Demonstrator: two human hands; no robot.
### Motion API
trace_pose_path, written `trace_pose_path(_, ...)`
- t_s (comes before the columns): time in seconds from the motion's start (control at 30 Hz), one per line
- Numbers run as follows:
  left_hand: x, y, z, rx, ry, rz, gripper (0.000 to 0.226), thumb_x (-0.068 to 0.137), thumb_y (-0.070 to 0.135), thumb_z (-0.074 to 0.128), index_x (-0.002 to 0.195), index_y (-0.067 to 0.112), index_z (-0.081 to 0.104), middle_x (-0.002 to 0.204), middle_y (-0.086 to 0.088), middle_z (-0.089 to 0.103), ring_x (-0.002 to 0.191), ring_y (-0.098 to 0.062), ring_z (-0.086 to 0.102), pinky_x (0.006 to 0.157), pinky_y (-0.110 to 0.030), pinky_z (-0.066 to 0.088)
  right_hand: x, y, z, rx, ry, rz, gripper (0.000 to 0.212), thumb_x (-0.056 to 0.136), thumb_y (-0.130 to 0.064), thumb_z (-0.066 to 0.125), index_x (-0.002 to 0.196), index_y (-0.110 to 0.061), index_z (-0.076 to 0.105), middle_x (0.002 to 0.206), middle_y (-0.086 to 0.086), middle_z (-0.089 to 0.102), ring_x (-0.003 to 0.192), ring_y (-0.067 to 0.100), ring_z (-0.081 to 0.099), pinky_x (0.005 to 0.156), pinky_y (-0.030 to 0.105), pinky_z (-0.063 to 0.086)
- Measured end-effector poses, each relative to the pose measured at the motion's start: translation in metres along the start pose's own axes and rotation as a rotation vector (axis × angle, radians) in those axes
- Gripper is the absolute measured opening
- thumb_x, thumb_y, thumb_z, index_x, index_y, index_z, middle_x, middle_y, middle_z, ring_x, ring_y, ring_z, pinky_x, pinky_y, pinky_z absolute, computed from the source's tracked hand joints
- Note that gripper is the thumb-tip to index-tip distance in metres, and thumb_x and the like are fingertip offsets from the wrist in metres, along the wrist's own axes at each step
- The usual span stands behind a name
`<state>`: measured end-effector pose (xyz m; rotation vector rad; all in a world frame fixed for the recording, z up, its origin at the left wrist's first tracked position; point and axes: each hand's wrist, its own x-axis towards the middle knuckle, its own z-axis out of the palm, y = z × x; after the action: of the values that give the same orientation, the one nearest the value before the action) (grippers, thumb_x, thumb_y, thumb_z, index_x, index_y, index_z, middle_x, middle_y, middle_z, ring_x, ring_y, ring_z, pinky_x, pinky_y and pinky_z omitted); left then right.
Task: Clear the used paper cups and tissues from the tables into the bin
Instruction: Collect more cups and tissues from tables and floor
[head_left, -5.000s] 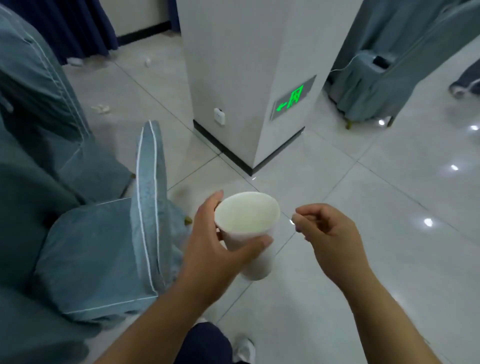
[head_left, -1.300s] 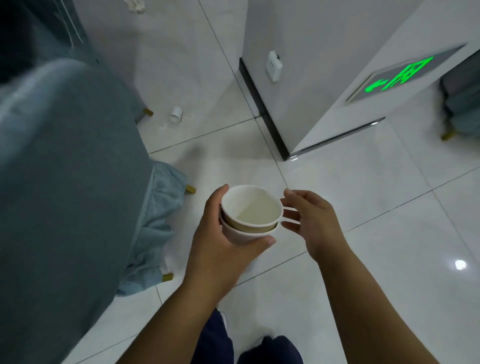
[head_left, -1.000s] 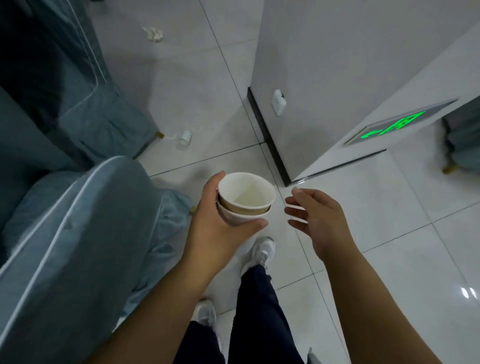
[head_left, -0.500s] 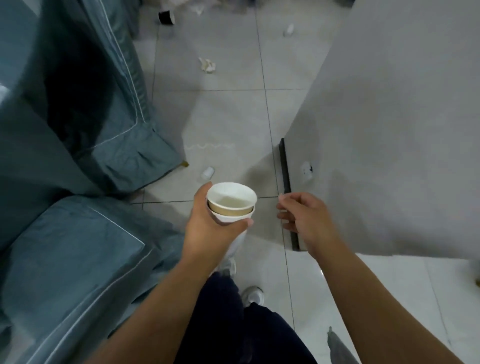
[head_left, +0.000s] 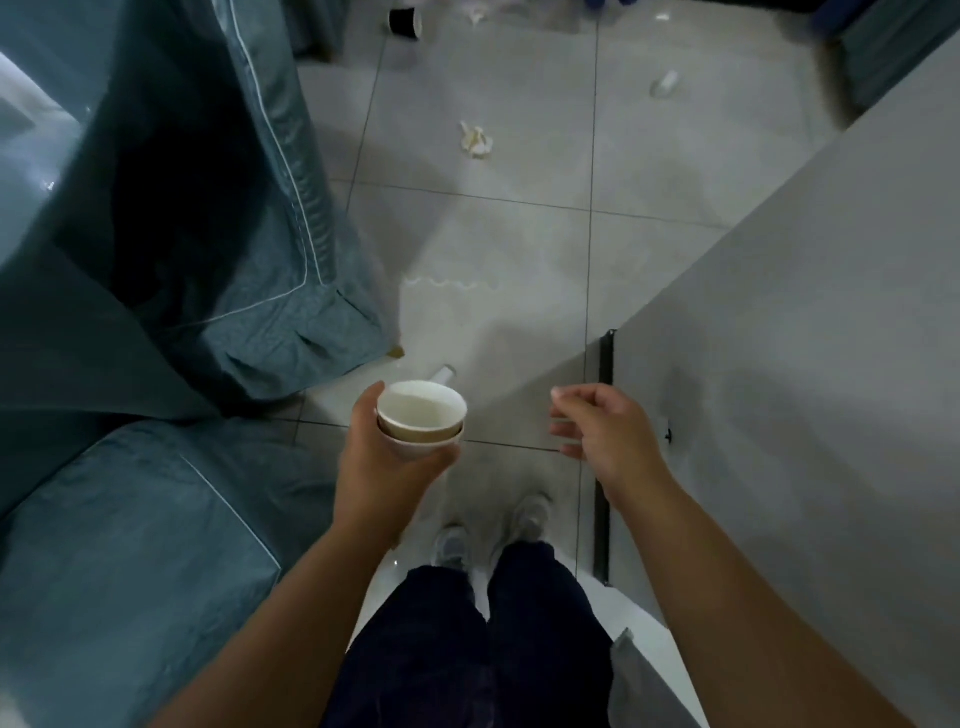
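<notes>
My left hand (head_left: 387, 467) grips a stack of two paper cups (head_left: 422, 420), a brown-sided one nested in a white one, held upright at waist height. My right hand (head_left: 602, 428) hangs beside them, apart from the stack, fingers loosely curled and holding nothing. On the tiled floor just beyond the stack lies a small white cup (head_left: 441, 374) on its side. Farther off lie a crumpled tissue (head_left: 475, 140), another white cup (head_left: 665, 83) and a dark cup (head_left: 404, 22) on its side. No bin is in view.
Chairs in teal covers (head_left: 218, 218) stand to my left, one seat (head_left: 130, 561) close by my left arm. A grey pillar (head_left: 805, 364) with a black skirting strip rises on my right. A tiled aisle (head_left: 519, 249) runs ahead between them. My legs and shoes show below.
I have walked round the pillar into the aisle between it and the chairs. A second cup went into the one in my left hand. More floor litter has come into view ahead.
</notes>
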<state>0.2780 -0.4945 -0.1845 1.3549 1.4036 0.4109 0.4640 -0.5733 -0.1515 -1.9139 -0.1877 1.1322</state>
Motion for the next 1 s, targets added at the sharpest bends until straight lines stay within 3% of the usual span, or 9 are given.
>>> trace_pose_path(0.17,0.036,-0.005,0.010,0.005,0.052,-0.067,0.099,0.061,0.021,0.088,0.141,0.026,0.032,0.116,0.011,0.053,0.107,-0.010,0.053,0.086,-0.026,0.043,0.061,0.002,0.008,-0.160,-0.106,0.060,0.010,0.091,-0.026,0.061,0.084,-0.019,0.060,0.098,0.012,0.067,0.082,0.019,0.060,0.068,0.029,0.049)
trace_pose_path(0.4,0.085,-0.019,0.046,0.040,0.119,-0.150,0.098,0.059,0.025,0.089,0.141,0.026,0.033,0.120,0.008,0.054,0.108,-0.011,0.053,0.087,-0.027,0.044,0.148,0.010,0.016,-0.469,-0.323,0.090,0.017,0.088,-0.035,0.064,0.091,-0.018,0.060,0.096,0.004,0.065,0.089,0.019,0.062,0.085,0.036,0.049)
trace_pose_path(0.5,0.108,-0.038,0.065,0.088,0.101,-0.169,0.101,0.057,0.028,0.089,0.141,0.029,0.032,0.124,0.006,0.054,0.112,-0.013,0.053,0.093,-0.034,0.047,0.183,0.021,0.019,-0.600,-0.380,0.065,0.022,0.089,-0.037,0.062,0.098,-0.017,0.060,0.092,-0.002,0.061,0.089,0.017,0.060,0.077,0.029,0.046)
trace_pose_path(0.67,0.159,-0.086,0.092,0.238,0.052,-0.206,0.106,0.049,0.039,0.089,0.136,0.040,0.029,0.132,0.004,0.050,0.123,-0.021,0.047,0.101,-0.049,0.043,0.257,0.059,0.032,-0.689,-0.361,0.074,0.023,0.089,-0.040,0.061,0.101,-0.021,0.058,0.091,-0.007,0.059,0.089,0.014,0.057,0.075,0.026,0.042)
trace_pose_path(0.87,0.252,-0.166,0.112,0.405,0.038,-0.161,0.101,0.059,0.026,0.086,0.144,0.031,0.030,0.140,-0.004,0.043,0.127,-0.028,0.036,0.105,-0.043,0.032,0.359,0.135,0.071,-0.658,-0.295,0.098,0.022,0.088,-0.039,0.064,0.094,-0.019,0.059,0.085,-0.002,0.061,0.084,0.018,0.059,0.073,0.027,0.044)
trace_pose_path(1.0,0.318,-0.224,0.115,0.604,0.017,-0.088,0.104,0.056,0.035,0.086,0.143,0.031,0.030,0.137,-0.004,0.047,0.124,-0.031,0.042,0.103,-0.047,0.034,0.419,0.182,0.108,-0.801,-0.347,0.055,0.030,0.090,-0.042,0.060,0.104,-0.015,0.058,0.092,-0.001,0.060,0.082,0.015,0.055,0.073,0.026,0.040)
